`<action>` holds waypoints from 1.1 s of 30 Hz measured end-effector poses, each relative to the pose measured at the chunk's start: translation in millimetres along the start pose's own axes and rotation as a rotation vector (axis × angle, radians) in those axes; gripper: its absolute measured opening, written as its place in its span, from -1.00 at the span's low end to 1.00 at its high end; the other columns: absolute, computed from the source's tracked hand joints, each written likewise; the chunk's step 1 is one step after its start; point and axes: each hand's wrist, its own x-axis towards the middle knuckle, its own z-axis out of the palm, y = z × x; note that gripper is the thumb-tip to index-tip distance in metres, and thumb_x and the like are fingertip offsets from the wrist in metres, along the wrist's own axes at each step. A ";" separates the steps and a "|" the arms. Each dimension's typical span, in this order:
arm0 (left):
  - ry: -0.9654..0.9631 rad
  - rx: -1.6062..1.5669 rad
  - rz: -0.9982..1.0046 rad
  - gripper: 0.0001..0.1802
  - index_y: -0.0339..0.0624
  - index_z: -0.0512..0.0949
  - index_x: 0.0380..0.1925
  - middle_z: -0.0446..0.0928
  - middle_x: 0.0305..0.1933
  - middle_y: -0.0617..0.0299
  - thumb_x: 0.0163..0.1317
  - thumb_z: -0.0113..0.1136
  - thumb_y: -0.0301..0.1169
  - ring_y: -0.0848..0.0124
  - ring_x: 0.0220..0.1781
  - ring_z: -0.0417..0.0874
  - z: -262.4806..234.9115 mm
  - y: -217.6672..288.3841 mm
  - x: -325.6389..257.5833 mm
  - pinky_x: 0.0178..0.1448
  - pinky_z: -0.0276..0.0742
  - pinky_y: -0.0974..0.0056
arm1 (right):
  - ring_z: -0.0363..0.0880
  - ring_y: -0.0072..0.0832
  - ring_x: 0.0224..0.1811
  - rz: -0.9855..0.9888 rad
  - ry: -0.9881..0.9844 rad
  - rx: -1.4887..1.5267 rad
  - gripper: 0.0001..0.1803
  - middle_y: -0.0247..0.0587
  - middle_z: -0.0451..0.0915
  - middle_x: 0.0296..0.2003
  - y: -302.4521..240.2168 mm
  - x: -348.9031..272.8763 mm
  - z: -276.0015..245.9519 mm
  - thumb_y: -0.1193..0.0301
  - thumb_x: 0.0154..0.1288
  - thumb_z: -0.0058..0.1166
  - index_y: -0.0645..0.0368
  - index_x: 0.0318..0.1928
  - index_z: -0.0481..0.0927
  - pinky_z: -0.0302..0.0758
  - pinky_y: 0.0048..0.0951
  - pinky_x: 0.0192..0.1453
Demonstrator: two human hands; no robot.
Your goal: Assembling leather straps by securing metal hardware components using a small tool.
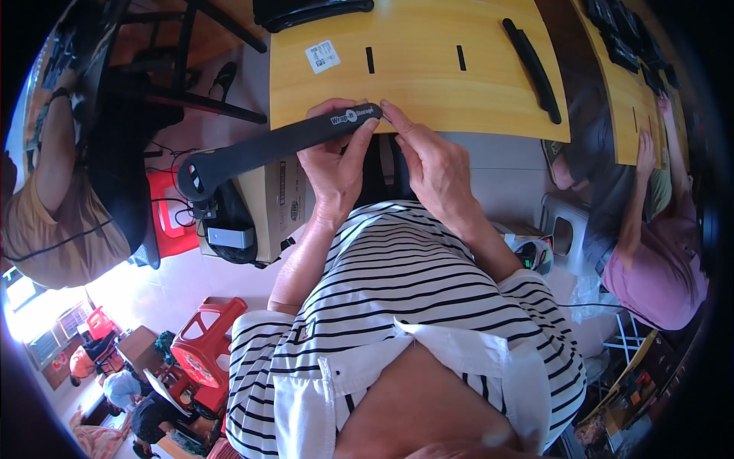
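Observation:
A long black strap (264, 149) with white print near its right end stretches out to the left in front of me. Its far left end is rounded and has an opening in it. My left hand (334, 164) is closed around the strap near the printed end, thumb at the tip and fingers behind. With thumb and index finger, my right hand (436, 161) pinches the same tip. What exactly sits between those fingertips is too small to make out. Both hands are just off the near edge of the yellow wooden table (413, 103).
On the table lie another black strap (533, 73), a white label (323, 56), two short black strips and a pile of black straps (313, 11). A cardboard box (279, 203) stands left of me. Co-workers sit on both sides, near a red stool (210, 336) and grey stool (566, 222).

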 end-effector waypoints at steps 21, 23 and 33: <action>-0.269 -0.273 -0.367 -0.64 -0.33 0.34 -0.11 0.53 -0.28 0.10 0.10 0.21 -0.52 0.35 -0.24 0.62 -33.5 16.4 17.0 -0.12 0.61 0.29 | 0.48 -0.47 -0.56 -0.003 -0.171 0.476 -0.43 -0.21 0.59 -0.39 11.5 11.4 -12.7 0.65 0.15 0.01 -0.12 0.17 0.41 0.48 -0.47 -0.41; -0.349 -0.353 -0.485 -0.62 -0.33 0.34 -0.09 0.56 -0.32 0.06 0.14 0.19 -0.43 0.26 -0.30 0.66 -35.9 16.4 19.2 -0.18 0.64 0.28 | 0.46 -0.49 -0.55 -0.055 -0.229 0.458 -0.47 -0.21 0.59 -0.35 15.3 12.7 -18.7 0.66 0.17 -0.03 -0.03 0.16 0.42 0.48 -0.50 -0.40; -0.488 -0.518 -0.759 -0.69 -0.38 0.35 -0.09 0.56 -0.29 0.07 0.22 0.10 -0.44 0.28 -0.27 0.66 -42.7 7.5 25.8 -0.20 0.63 0.34 | 0.36 -0.51 -0.64 -0.223 -0.306 0.315 -0.48 -0.28 0.38 -0.64 19.5 13.4 -24.8 0.62 0.08 -0.04 0.05 0.12 0.47 0.38 -0.50 -0.51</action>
